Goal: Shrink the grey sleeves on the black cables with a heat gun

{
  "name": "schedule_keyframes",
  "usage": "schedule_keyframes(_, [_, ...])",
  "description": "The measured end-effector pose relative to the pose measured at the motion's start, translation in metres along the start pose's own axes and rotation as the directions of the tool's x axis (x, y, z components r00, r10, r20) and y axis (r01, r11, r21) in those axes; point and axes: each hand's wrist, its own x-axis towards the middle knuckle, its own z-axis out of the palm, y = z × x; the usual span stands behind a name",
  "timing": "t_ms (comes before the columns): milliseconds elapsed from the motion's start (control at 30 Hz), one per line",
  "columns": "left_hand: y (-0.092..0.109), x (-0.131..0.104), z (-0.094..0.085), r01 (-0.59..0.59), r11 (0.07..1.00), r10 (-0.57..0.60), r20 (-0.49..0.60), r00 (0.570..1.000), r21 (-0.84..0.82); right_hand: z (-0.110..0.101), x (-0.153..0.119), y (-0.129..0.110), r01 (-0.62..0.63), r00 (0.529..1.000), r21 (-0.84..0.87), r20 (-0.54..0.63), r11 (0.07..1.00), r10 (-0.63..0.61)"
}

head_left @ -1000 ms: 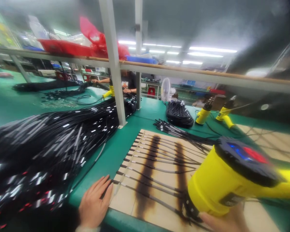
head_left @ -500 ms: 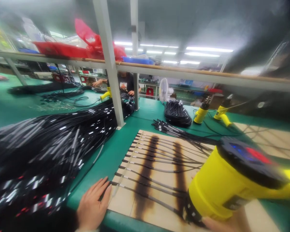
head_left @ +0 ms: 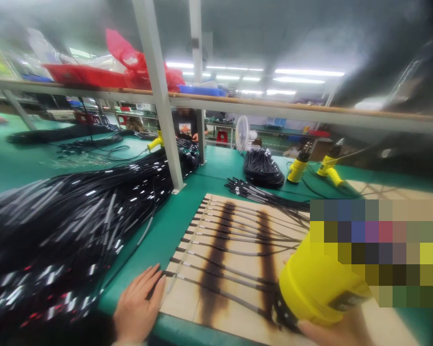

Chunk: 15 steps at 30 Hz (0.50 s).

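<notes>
On flat beige board (head_left: 185,302), presumably steadying thin black cable (head_left: 243,302) with left grip (head_left: 140,299) for yellow cylindrical heat gun (head_left: 306,283) against right grip (head_left: 341,333); cannot tell either's closure.

Black cables (head_left: 238,280) lie side by side across a dark-streaked pale board (head_left: 182,305), left ends aligned along its edge; a yellow heat gun (head_left: 308,283) tilts over its near right, black end down.

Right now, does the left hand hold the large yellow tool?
No, the left hand lies beside the board, apart from the yellow tool.
</notes>
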Motion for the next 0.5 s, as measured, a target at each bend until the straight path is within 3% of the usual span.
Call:
schedule_keyframes(133, [-0.0006, -0.0009, -0.0001, -0.007, 1.0, 0.007, 0.004, 1.0, -0.003, -0.0021, 0.0043, -0.0029, 0.031, 0.999, -0.015, 0.033, 0.999, -0.031])
schedule_keyframes(300, [0.0006, 0.0002, -0.0005, 0.0, 1.0, 0.0, 0.004, 1.0, -0.008, -0.0031, 0.0024, -0.0011, -0.012, 0.997, -0.029, 0.075, 0.999, 0.015])
schedule_keyframes(500, [0.0005, 0.0018, -0.0005, -0.009, 1.0, 0.009, -0.002, 1.0, -0.001, -0.0007, 0.0036, -0.0073, 0.01, 1.0, -0.021, 0.005, 1.0, -0.009])
